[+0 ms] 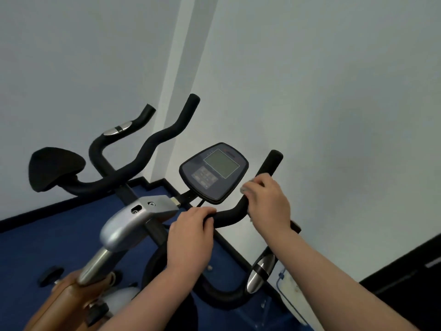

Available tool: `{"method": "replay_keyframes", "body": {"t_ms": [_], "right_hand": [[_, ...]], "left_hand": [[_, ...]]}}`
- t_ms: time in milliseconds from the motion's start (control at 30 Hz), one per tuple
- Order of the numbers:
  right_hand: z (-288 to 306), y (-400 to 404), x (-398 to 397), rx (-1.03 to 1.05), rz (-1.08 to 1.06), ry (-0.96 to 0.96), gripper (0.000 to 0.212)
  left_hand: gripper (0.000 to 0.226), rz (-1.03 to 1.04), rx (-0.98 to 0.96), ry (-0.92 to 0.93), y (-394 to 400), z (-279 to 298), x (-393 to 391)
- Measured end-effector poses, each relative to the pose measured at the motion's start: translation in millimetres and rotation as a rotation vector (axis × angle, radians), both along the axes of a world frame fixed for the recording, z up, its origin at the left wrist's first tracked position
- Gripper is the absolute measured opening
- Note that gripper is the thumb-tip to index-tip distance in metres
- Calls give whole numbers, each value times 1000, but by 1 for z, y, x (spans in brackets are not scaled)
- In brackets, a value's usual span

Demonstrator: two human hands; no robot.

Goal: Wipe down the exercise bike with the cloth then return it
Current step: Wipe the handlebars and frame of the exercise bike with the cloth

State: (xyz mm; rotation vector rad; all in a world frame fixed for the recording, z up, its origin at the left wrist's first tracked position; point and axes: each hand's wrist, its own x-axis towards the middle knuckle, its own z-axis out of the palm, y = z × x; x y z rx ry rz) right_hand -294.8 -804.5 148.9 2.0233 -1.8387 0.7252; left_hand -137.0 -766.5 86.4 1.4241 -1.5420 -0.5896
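Note:
The exercise bike fills the middle of the head view, with black foam handlebars (229, 217), a dark console with a grey screen (214, 172) and a silver stem housing (133, 218). My left hand (191, 237) grips the handlebar just left of its bend. My right hand (268, 201) is wrapped around the right upright grip (270, 163), pressing a pale cloth (247, 187) against it. Only a small edge of the cloth shows by my fingers; the rest is hidden under the hand.
White walls meet in a corner behind the bike. The floor is blue with a black skirting strip (40, 209). A black elbow pad (53, 167) sits at the left. A brown frame part (64, 299) lies bottom left, and a dark object (405, 278) at the right edge.

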Motion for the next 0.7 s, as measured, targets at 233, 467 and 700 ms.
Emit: {"method": "replay_keyframes", "body": {"t_ms": [233, 467, 700], "right_hand": [[-12, 41, 5, 323, 204, -588, 14], [48, -4, -37, -207, 89, -798, 25], [10, -10, -12, -162, -45, -833, 35]], "left_hand": [[24, 1, -1, -44, 1, -1, 0], [23, 25, 14, -20, 2, 3, -4], [23, 52, 23, -74, 0, 3, -7]]}}
